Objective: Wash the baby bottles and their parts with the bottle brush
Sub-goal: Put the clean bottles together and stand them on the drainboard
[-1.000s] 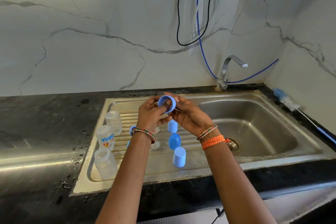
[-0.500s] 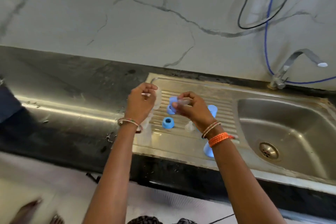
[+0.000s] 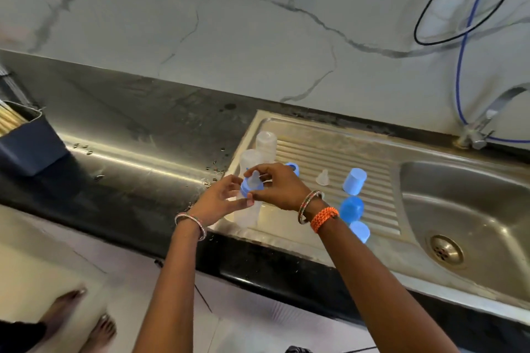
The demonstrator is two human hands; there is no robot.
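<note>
— What do you see at the hands now?

— I see both hands together over the left end of the drainboard (image 3: 329,157). The right hand (image 3: 279,189) pinches a blue ring with a clear teat (image 3: 251,184) between thumb and fingers, so its grip is grasping this part. The ring sits on top of a clear bottle (image 3: 249,209) that stands upright near the front edge of the steel.

— And the left hand?

— The left hand (image 3: 220,200) is just beside the same bottle, fingers bent toward the ring. It touches the bottle neck or the ring, I think, but I cannot tell if its grip is really clenched on it; the picture is blurred there.

— Where are the other parts?

— Behind the hands stand two more clear bottles (image 3: 265,142), upright, one behind the other. A second blue ring (image 3: 294,167) lies just behind the right hand. More to the right, on the ribs, I see a loose clear teat (image 3: 322,178) and three blue caps (image 3: 354,182) in a row toward the front edge. The sink basin (image 3: 473,209) is at the right, with the tap (image 3: 487,114) behind it.

— Anything on the desk?

— A dark box (image 3: 28,146) stands on the black desk (image 3: 129,129), far left, and water drops lie beside the sink.
</note>
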